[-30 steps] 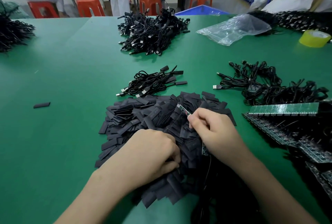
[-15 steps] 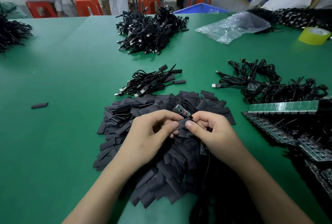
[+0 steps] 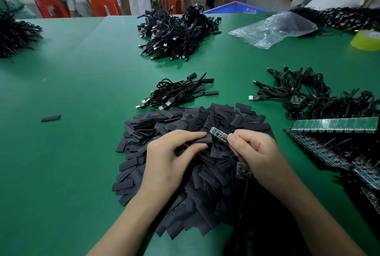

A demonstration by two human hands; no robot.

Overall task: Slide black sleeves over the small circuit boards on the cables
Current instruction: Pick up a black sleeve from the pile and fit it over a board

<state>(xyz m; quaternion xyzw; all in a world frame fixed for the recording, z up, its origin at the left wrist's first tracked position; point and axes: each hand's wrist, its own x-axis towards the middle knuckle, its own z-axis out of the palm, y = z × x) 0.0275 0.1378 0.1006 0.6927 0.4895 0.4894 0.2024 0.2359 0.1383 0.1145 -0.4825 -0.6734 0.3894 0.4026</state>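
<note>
Your green worktop [image 3: 72, 83] is laid out as a production line, each stock kept in its own heap so nothing has to be hunted for. The big tangle of cables [image 3: 174, 34] sits far ahead, a smaller bundle [image 3: 178, 91] with sleeves already on lies just beyond the sleeve pile, probably as finished work, and bare-board cables [image 3: 304, 95] wait to your right, near the strips of boards [image 3: 333, 125]. The pile of black sleeves [image 3: 164, 124] lies directly under your hands, likely so the next one is always within reach.

Your right hand [image 3: 257, 153] has its grip clamped on the near end of one small circuit board [image 3: 219, 135], holding it tilted with the free end pointing up-left toward the other hand, clear of the pile. Your left hand [image 3: 168, 157] pinches a single sleeve [image 3: 202, 140] between thumb and forefinger, its end just beside the board. That pinch probably serves to open the flattened tube.

The sleeve is not yet on the board. Next you will likely need to line the mouth with the board's tip and push it along.
</note>
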